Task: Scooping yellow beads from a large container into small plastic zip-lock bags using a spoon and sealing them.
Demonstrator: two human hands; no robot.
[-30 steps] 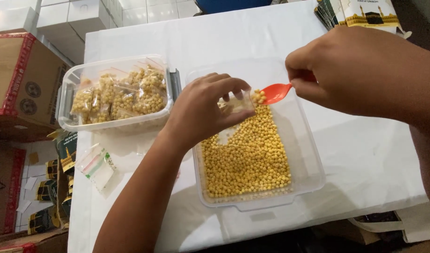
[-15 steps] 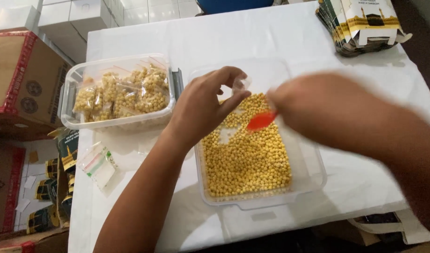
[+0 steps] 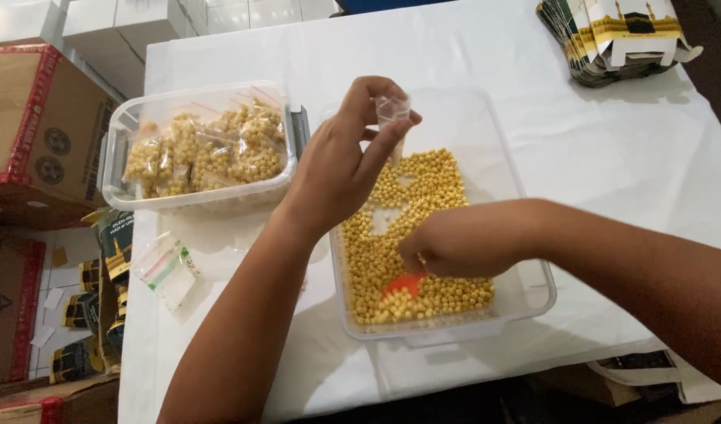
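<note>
Below, right hand [image 3: 462, 239] grips an orange plastic spoon [image 3: 403, 283] in yellow beads [image 3: 407, 228] — left hand [image 3: 341, 169] pinches a clear bag [image 3: 393, 110].

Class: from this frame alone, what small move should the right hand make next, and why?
Probably lift the orange scoop, loaded, toward the small clear bag. The right hand has it dug into the yellow beads, while the left hand holds the bag above the tub.

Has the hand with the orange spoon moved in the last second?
Yes. The right hand with the orange spoon dropped from the clear tub's far end to its near end.
</note>
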